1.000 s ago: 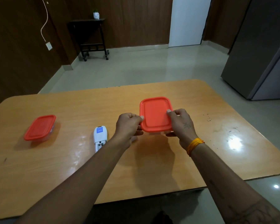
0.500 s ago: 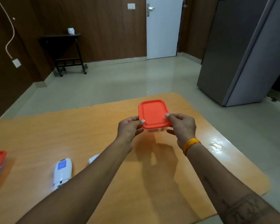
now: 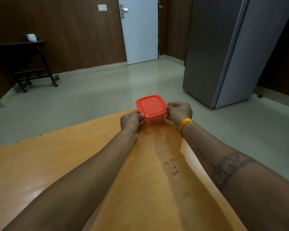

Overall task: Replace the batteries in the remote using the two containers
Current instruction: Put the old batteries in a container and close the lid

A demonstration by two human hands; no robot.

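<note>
A small clear container with a red lid (image 3: 151, 106) sits at or just above the far right corner of the wooden table (image 3: 60, 160); whether it touches the table I cannot tell. My left hand (image 3: 131, 120) pinches its near-left edge. My right hand (image 3: 178, 111), with an orange band on the wrist, grips its right edge. The lid is on. The remote and the second container are out of view.
Dark crumbs (image 3: 173, 166) lie on the table near its right edge. Beyond the table is bare floor, a grey fridge (image 3: 223, 52) at the right, a white door (image 3: 140, 30) and a dark side table (image 3: 22, 60) at the left.
The view has swung right and up. The remote and the other red container have left the frame. Both hands carried the container out toward the table's far right corner.
</note>
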